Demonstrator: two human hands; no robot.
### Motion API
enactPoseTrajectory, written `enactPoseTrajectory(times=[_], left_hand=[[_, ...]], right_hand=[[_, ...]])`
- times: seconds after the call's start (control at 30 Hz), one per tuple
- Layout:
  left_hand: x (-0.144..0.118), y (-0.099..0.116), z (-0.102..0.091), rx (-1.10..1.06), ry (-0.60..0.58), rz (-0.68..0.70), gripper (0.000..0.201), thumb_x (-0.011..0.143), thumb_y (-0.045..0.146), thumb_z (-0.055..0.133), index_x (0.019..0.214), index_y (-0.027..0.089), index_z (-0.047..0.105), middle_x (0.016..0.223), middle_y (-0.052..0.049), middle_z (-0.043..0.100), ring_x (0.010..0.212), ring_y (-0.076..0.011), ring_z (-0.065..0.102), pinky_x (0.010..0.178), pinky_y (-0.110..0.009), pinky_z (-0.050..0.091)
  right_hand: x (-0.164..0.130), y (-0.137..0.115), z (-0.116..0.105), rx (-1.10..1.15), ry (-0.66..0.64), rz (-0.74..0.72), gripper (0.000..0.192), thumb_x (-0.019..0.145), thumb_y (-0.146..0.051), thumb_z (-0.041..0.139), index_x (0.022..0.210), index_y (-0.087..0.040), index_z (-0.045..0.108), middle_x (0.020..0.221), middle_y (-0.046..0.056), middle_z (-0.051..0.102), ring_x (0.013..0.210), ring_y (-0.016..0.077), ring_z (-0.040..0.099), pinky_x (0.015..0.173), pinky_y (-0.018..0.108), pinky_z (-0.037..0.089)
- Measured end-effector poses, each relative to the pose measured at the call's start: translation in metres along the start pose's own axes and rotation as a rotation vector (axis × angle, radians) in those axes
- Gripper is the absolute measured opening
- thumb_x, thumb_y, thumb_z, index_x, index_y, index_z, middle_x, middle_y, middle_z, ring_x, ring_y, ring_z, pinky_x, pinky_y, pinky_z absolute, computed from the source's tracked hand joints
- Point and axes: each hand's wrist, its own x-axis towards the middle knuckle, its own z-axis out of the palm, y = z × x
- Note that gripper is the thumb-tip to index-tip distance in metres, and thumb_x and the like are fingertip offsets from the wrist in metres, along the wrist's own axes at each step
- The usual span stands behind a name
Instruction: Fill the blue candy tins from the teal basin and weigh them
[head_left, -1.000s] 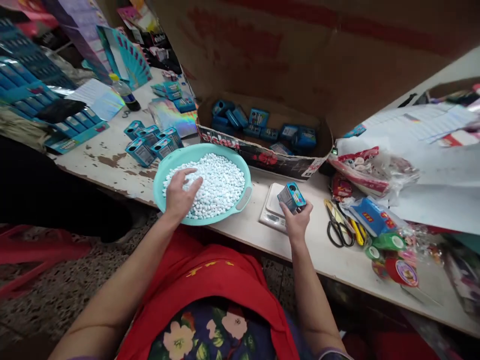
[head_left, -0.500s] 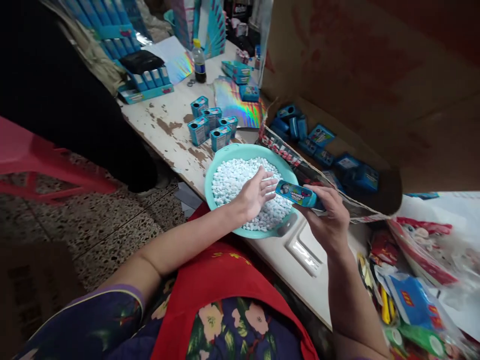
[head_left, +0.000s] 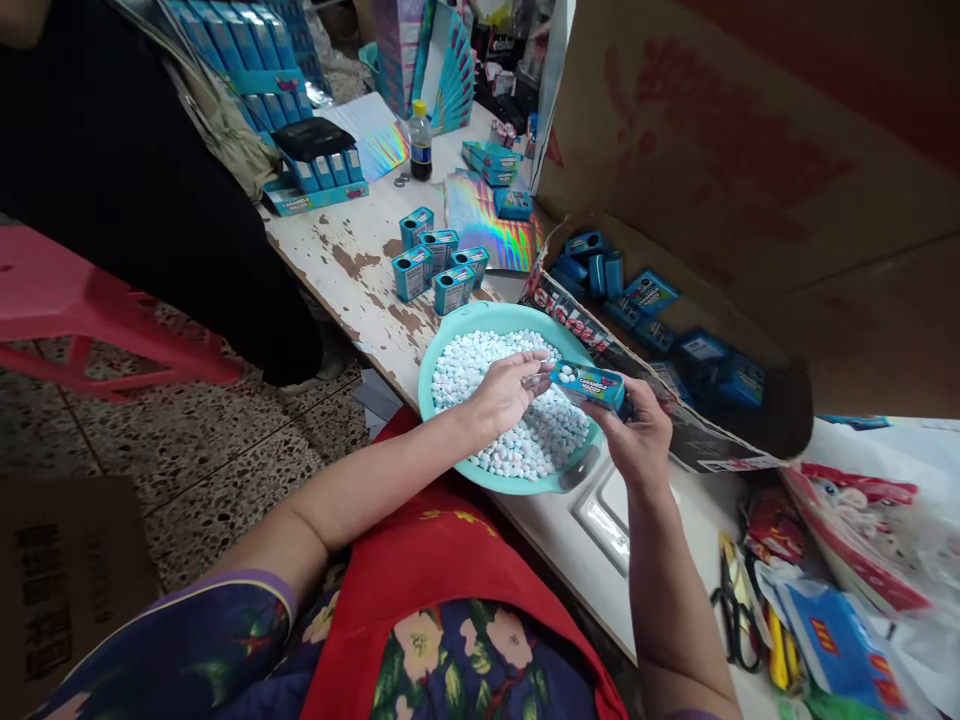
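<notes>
Small blue tin [head_left: 592, 385]: held over the near-right side of the teal basin [head_left: 450, 325], long axis lying roughly left-right, open end toward the left hand [head_left: 504, 392]. Right hand [head_left: 637, 440]: closed around the tin's right end. Left hand: fingers bunched at the opening, apparently pinching white candies [head_left: 480, 365]; its grip is partly hidden.

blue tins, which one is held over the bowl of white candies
The blue tin in the right hand, tipped on its side at the left hand's fingers. The other tins stand on the table or lie in the cardboard box.
</notes>
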Motion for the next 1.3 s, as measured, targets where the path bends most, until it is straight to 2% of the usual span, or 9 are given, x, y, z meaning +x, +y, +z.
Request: enactPoseTrajectory(times=[0.17,0.3,0.47,0.63,0.77,0.83,0.9,1.1,1.3], left_hand=[[0.002,0.007,-0.004,0.343,-0.121,0.057,0.013,0.077,0.013,0.063,0.09,0.012,0.067,0.072,-0.003,0.061,0.052,-0.0045,0.051,0.045,-0.015,0.035],[0.004,0.017,-0.01,0.675,-0.141,0.123,0.017,0.071,0.025,0.072,0.08,0.013,0.065,0.066,-0.002,0.059,0.045,-0.0037,0.044,0.038,-0.014,0.024],[0.008,0.026,-0.01,0.796,-0.126,0.084,0.021,0.067,0.027,0.074,0.075,0.013,0.06,0.063,0.001,0.053,0.039,-0.0017,0.037,0.033,-0.012,0.014],[0.01,0.024,-0.009,0.661,-0.037,0.005,0.011,0.073,0.014,0.067,0.082,0.012,0.062,0.069,-0.002,0.056,0.049,-0.0039,0.045,0.036,-0.012,0.025],[0.014,0.023,-0.009,0.665,-0.004,0.028,0.009,0.078,0.009,0.061,0.085,0.012,0.065,0.071,-0.002,0.056,0.054,-0.0038,0.041,0.039,-0.014,0.024],[0.017,0.026,-0.007,0.719,-0.031,0.022,0.014,0.075,0.01,0.065,0.088,0.015,0.065,0.068,-0.001,0.054,0.053,-0.0046,0.037,0.04,-0.017,0.02],[0.019,0.03,-0.005,0.788,-0.052,0.003,0.019,0.072,0.017,0.071,0.089,0.018,0.063,0.063,0.002,0.05,0.051,-0.0055,0.032,0.041,-0.021,0.014],[0.022,0.035,0.003,0.988,0.026,-0.015,0.029,0.071,0.047,0.073,0.082,0.023,0.061,0.052,0.003,0.042,0.049,-0.0075,0.023,0.048,-0.027,0.008],[0.024,0.032,0.008,1.094,0.012,-0.092,0.024,0.065,0.03,0.079,0.084,0.019,0.069,0.066,-0.002,0.055,0.055,-0.007,0.035,0.045,-0.023,0.015]], right_hand=[[-0.023,0.019,-0.009,0.457,0.288,0.172,0.038,0.065,-0.032,0.079,0.099,-0.021,0.067,0.092,0.001,0.069,0.087,0.0189,0.064,0.086,0.036,0.05],[-0.063,0.053,-0.038,0.524,0.542,0.255,0.039,0.062,-0.03,0.078,0.097,-0.021,0.063,0.092,0.002,0.069,0.085,0.0178,0.064,0.085,0.036,0.05],[-0.118,0.098,-0.07,0.401,0.575,0.446,0.042,0.058,-0.036,0.082,0.09,-0.019,0.062,0.085,0.0,0.067,0.08,0.0154,0.061,0.08,0.032,0.049],[-0.142,0.121,-0.071,0.356,0.552,0.55,0.043,0.059,-0.037,0.082,0.09,-0.017,0.062,0.082,-0.001,0.066,0.076,0.0144,0.059,0.076,0.03,0.049],[-0.154,0.126,-0.076,0.346,0.505,0.597,0.055,0.06,-0.038,0.082,0.107,-0.019,0.061,0.102,0.003,0.068,0.089,0.0166,0.061,0.081,0.03,0.049],[-0.162,0.125,-0.086,0.309,0.496,0.584,0.064,0.063,-0.04,0.08,0.12,-0.022,0.057,0.125,0.008,0.062,0.104,0.0192,0.06,0.086,0.032,0.049],[-0.172,0.121,-0.097,0.27,0.537,0.563,0.062,0.071,-0.044,0.074,0.125,-0.023,0.054,0.137,0.011,0.054,0.113,0.0209,0.058,0.088,0.034,0.049],[-0.212,0.104,-0.112,0.288,0.832,0.656,0.04,0.077,-0.044,0.07,0.107,-0.019,0.062,0.111,0.01,0.068,0.099,0.0192,0.066,0.088,0.037,0.05],[-0.243,0.102,-0.108,0.307,0.89,0.771,0.038,0.074,-0.042,0.074,0.102,-0.017,0.065,0.104,0.009,0.071,0.094,0.0192,0.067,0.086,0.038,0.051]])
